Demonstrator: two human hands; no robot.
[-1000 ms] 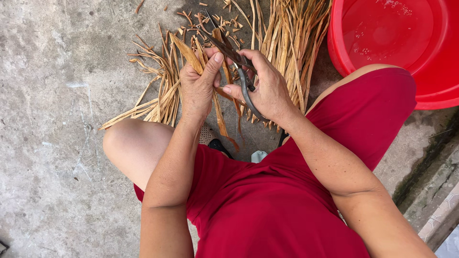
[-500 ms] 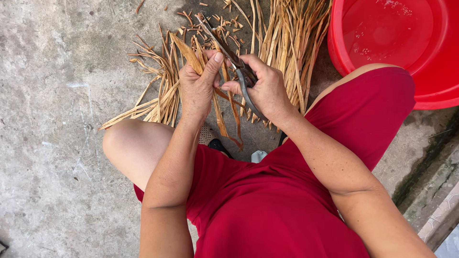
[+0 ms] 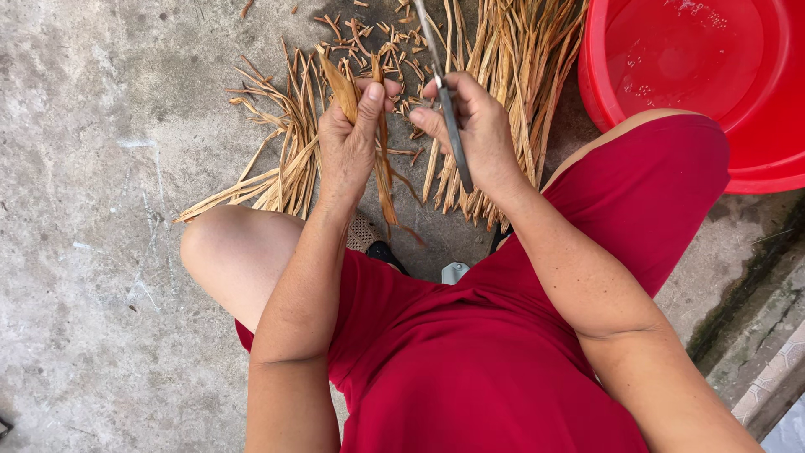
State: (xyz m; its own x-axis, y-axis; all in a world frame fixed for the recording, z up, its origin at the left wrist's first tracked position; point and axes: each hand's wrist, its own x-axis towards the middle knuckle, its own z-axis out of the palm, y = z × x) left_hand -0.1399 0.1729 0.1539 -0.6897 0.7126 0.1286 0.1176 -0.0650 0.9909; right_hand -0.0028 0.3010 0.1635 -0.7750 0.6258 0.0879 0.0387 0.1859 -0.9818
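My left hand (image 3: 350, 143) grips a dried tan leaf strip (image 3: 384, 180), which runs up past my thumb and hangs down toward my lap. My right hand (image 3: 471, 126) is closed on a slim grey metal blade (image 3: 444, 101) that points up and away, its tip close to the strip's top. Both hands are held together above my knees. I sit low in red clothes, my left knee (image 3: 220, 252) bare and my right thigh under red shorts (image 3: 662, 184).
Piles of dried straw-coloured strips (image 3: 511, 59) and short scraps (image 3: 277, 159) lie on the concrete floor ahead. A red plastic basin (image 3: 755, 172) with water stands at the upper right. A sandal (image 3: 377, 243) shows below my hands. A raised step runs along the right.
The right hand has turned the blade from a slant to nearly upright, and its tip has risen. The left hand still holds the strip in the same place.
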